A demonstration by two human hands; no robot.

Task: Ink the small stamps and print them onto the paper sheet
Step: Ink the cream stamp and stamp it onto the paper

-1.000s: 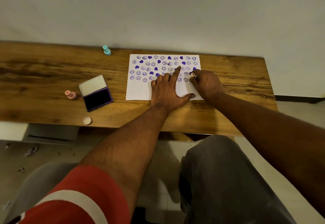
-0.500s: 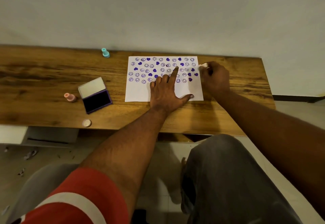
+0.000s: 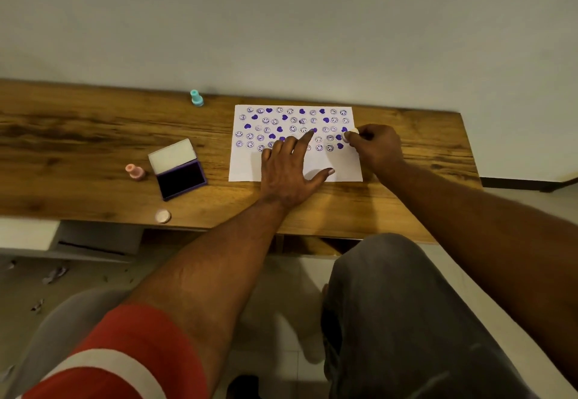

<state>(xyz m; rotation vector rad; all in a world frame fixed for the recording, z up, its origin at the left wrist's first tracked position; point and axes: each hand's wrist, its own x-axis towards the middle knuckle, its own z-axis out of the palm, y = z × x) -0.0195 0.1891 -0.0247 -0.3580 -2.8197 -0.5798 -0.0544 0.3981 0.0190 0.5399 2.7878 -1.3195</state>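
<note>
Palm flat, the left hand pins the paper sheet on the table; farther off, the right hand pinches a small stamp at the sheet's right edge. A tilted press could smudge the neighbouring purple prints.

left hand blocking paper's lower middle, bare desk left, ink pad and 2 stamps aside
</note>
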